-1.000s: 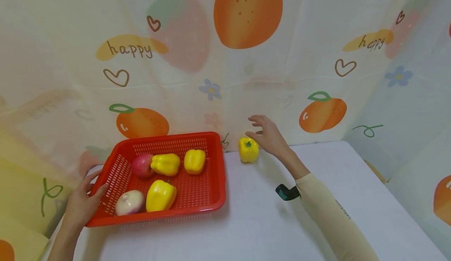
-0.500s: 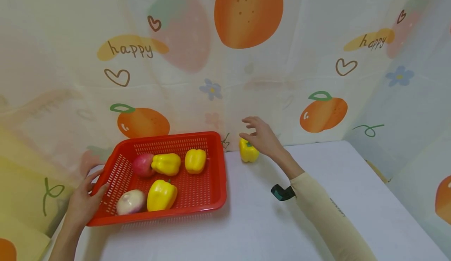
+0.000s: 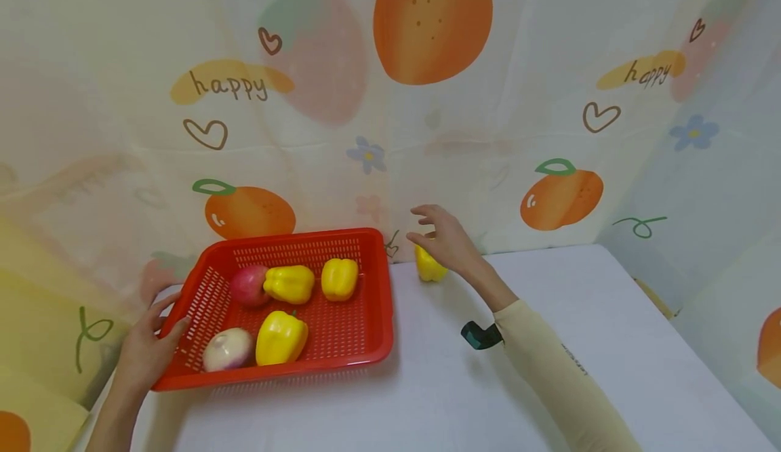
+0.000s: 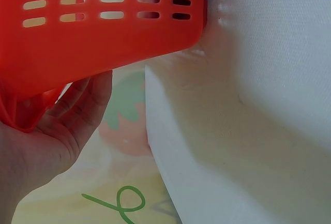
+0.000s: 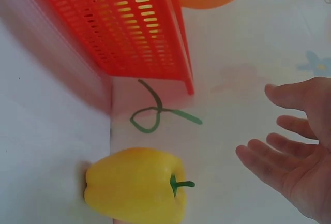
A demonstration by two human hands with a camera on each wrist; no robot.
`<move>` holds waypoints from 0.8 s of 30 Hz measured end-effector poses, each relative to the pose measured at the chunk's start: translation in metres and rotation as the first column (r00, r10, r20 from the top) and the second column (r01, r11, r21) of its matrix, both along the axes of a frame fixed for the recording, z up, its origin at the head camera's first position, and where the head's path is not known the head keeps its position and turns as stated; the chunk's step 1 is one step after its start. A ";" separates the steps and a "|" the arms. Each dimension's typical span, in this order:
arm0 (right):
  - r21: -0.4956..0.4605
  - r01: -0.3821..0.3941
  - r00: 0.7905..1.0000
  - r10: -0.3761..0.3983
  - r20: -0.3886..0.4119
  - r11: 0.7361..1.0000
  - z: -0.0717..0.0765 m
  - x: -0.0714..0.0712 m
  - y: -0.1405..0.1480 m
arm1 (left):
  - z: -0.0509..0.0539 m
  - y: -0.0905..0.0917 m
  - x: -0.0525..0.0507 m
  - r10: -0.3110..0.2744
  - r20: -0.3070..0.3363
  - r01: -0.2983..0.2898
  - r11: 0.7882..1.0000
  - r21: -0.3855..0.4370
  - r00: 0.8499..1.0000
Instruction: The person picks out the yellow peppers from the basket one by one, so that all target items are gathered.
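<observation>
A red perforated basket (image 3: 379,303) stands on the white table. My left hand (image 3: 146,350) grips its left rim, thumb over the edge; in the left wrist view the fingers of that hand (image 4: 67,125) lie behind the red wall (image 4: 103,43). Right of the basket a yellow bell pepper (image 3: 430,270) rests by the wall, partly hidden behind my right hand (image 3: 448,238). The right wrist view shows that pepper (image 5: 137,185) whole, apart from the right hand (image 5: 300,146), whose fingers are spread and slightly bent with nothing between them.
Inside the basket lie a yellow pepper (image 3: 289,284) touching a dark pink round item (image 3: 249,286), another yellow pepper (image 3: 339,279), a larger one (image 3: 281,338) and a white-purple onion-like item (image 3: 228,349). A printed cloth (image 3: 451,120) hangs along the table's back edge.
My right hand has moved left over the lone yellow pepper and now covers more of it. The left hand keeps its grip on the basket, which stays in place.
</observation>
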State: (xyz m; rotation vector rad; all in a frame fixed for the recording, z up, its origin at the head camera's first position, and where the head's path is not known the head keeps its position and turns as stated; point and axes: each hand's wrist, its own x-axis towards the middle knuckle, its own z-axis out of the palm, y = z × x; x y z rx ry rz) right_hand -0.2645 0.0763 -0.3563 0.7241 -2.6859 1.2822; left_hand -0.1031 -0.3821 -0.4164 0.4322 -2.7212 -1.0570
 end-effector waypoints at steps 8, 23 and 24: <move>-0.008 -0.018 1.000 0.018 0.013 1.000 -0.004 0.001 -0.012 | -0.002 -0.001 0.000 -0.004 -0.006 0.004 1.000 -0.002 1.000; 0.006 0.004 0.996 -0.004 0.086 1.000 -0.013 0.006 -0.034 | -0.001 0.000 0.000 0.000 0.014 0.000 1.000 0.014 1.000; 0.008 0.004 0.996 -0.005 0.089 1.000 -0.014 0.007 -0.036 | -0.001 0.000 0.000 0.000 0.010 0.000 1.000 0.012 1.000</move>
